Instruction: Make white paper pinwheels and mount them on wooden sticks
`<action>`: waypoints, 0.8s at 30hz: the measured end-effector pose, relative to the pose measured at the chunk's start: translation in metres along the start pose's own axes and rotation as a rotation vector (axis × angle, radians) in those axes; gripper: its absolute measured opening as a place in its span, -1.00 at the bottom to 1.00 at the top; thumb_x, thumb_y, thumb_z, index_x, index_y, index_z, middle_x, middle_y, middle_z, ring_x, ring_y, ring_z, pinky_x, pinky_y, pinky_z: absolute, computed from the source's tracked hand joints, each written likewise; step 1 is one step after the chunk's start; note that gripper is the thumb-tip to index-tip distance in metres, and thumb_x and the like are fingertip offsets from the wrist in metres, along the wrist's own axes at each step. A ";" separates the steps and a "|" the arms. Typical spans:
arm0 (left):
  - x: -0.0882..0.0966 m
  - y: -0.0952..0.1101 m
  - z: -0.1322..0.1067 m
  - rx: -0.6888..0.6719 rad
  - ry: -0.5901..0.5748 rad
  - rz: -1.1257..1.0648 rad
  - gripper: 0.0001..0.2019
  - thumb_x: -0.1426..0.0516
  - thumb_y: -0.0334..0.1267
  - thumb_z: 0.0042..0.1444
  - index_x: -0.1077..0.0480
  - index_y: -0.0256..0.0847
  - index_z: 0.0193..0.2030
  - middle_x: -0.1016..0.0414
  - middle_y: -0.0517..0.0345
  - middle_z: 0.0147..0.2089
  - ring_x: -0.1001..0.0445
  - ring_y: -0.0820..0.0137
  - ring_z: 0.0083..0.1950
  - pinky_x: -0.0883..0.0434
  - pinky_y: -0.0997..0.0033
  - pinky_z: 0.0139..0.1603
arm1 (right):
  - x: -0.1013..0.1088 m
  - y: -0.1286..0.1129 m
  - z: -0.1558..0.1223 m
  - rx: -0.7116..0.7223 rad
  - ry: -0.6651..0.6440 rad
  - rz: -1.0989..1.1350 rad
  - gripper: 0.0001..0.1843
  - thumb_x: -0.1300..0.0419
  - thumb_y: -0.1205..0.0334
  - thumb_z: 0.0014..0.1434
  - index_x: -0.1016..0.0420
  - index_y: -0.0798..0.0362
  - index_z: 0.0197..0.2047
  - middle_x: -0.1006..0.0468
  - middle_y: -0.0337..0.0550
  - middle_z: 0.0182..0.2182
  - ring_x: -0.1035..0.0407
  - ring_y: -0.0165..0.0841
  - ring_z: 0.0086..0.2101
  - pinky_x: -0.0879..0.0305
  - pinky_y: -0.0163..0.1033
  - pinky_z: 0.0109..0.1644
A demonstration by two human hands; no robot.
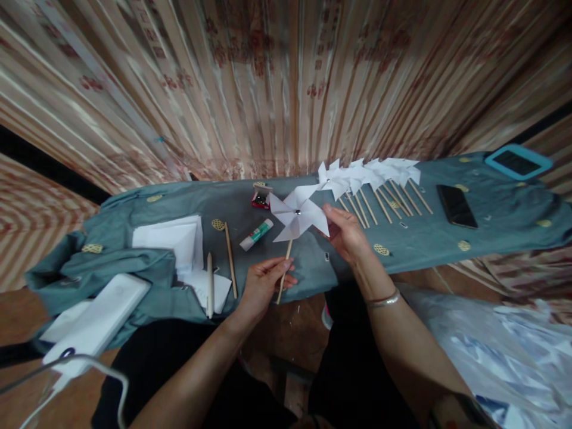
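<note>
A white paper pinwheel (295,215) with a dark shiny pin at its centre is held up over the near edge of the table. My left hand (267,280) is closed around its thin wooden stick, below the blades. At the pinwheel's right side, my right hand (347,234) has its thumb and fingers at a blade tip, seemingly pinching it. Just left of the pinwheel lie a small open red box (260,197) with dark pins and a glue stick (256,235). Behind and to the right, several finished-looking pinwheels (370,176) lie overlapping in a row.
On the left are white paper sheets (179,241), a loose wooden stick (230,260), a pale pencil-like rod (210,286) and a white power bank (100,322) with a cable. A black phone (456,205) and a blue-framed tablet (518,161) lie right. A plastic bag (482,339) stands below.
</note>
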State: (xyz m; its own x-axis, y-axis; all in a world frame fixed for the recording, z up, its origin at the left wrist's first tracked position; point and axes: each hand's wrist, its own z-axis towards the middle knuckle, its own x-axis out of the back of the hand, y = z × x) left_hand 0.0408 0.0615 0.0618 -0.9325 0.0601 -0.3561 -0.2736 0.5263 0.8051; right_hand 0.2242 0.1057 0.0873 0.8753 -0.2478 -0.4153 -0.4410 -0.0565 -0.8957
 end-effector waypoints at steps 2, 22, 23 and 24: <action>0.000 0.001 0.000 -0.004 0.001 -0.005 -0.59 -0.42 -0.04 -0.32 -0.58 -0.30 -0.36 -0.57 0.12 -0.44 -0.47 0.52 -0.58 -0.41 0.57 -0.54 | 0.001 0.001 0.001 0.001 -0.009 -0.003 -0.66 -0.48 -0.01 -0.23 -0.53 0.05 -0.56 -0.44 -0.34 -0.66 -0.17 -0.53 -0.65 -0.07 -0.35 -0.58; -0.001 0.004 0.000 -0.038 0.012 -0.009 -0.58 -0.42 -0.04 -0.33 -0.58 -0.32 -0.36 -0.58 0.10 -0.43 -0.47 0.50 -0.58 -0.40 0.54 -0.55 | -0.003 0.003 -0.006 -0.022 -0.071 -0.077 -0.65 -0.48 -0.02 -0.24 -0.52 0.06 -0.57 -0.40 -0.33 -0.69 -0.23 -0.56 -0.64 -0.17 -0.44 -0.58; -0.001 0.004 0.000 -0.041 0.012 -0.007 -0.58 -0.41 -0.04 -0.32 -0.58 -0.32 -0.36 -0.58 0.09 -0.43 -0.48 0.50 -0.58 -0.40 0.54 -0.55 | -0.003 0.003 -0.006 -0.024 -0.077 -0.081 -0.66 -0.47 -0.01 -0.22 -0.53 0.05 -0.56 -0.41 -0.33 -0.69 -0.24 -0.56 -0.64 -0.17 -0.44 -0.57; -0.001 0.004 0.001 -0.043 0.013 -0.003 -0.58 -0.41 -0.04 -0.31 -0.57 -0.32 -0.35 -0.58 0.09 -0.42 -0.48 0.49 -0.57 -0.41 0.53 -0.54 | -0.003 0.003 -0.007 -0.027 -0.083 -0.084 -0.67 -0.47 -0.01 -0.20 -0.54 0.05 -0.55 -0.42 -0.33 -0.68 -0.24 -0.56 -0.63 -0.17 -0.43 -0.57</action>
State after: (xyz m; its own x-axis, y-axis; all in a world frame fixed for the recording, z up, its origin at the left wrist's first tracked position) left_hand 0.0406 0.0640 0.0649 -0.9346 0.0473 -0.3525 -0.2859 0.4896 0.8237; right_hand 0.2191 0.0996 0.0865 0.9224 -0.1600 -0.3515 -0.3695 -0.1004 -0.9238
